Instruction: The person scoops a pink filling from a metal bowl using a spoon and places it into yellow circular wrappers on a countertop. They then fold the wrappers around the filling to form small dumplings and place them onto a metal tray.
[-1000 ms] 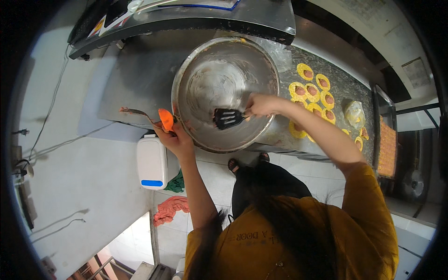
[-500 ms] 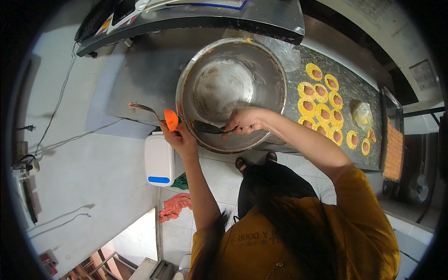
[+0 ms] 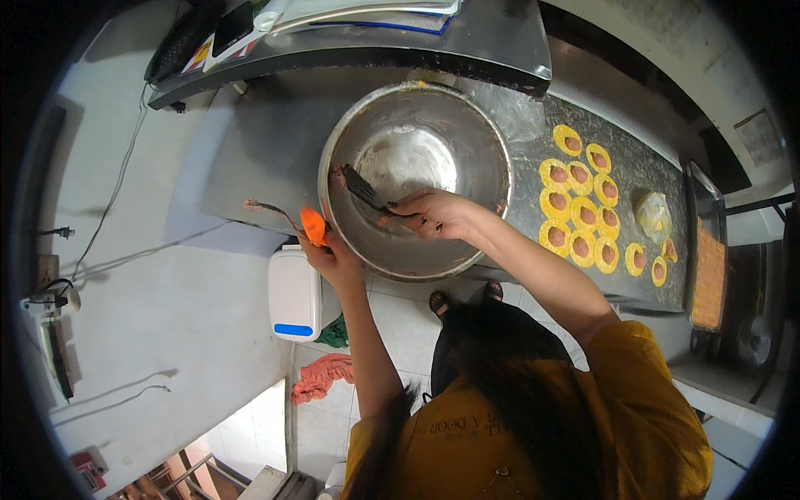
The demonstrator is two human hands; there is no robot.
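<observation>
A large steel bowl [image 3: 417, 250] stands tilted toward me on the counter, its inner wall smeared with pinkish paste. In my right hand [image 3: 433, 213] is a black slotted spatula [image 3: 363, 188]; its blade lies over the left inner wall, with paste at its tip. My left hand [image 3: 337, 258] is closed at the bowl's left rim. It holds an orange scraper [image 3: 313, 227] and a thin dark utensil [image 3: 273, 207] with paste on its far end; that utensil's kind is unclear. Whether these fingers also grip the rim is hidden.
Yellow rounds [image 3: 585, 218] topped with pinkish filling lie in rows on the right counter. Beside them sit a knotted plastic bag [image 3: 653, 217] and a tray of orange pieces [image 3: 708, 279]. A shelf [image 3: 500, 50] overhangs the back. Below stands a white bin [image 3: 295, 292].
My right hand has brought the spatula from the bowl's near rim up over its inner left wall. My left hand still holds the scraper and thin utensil; the whole view has shifted slightly.
</observation>
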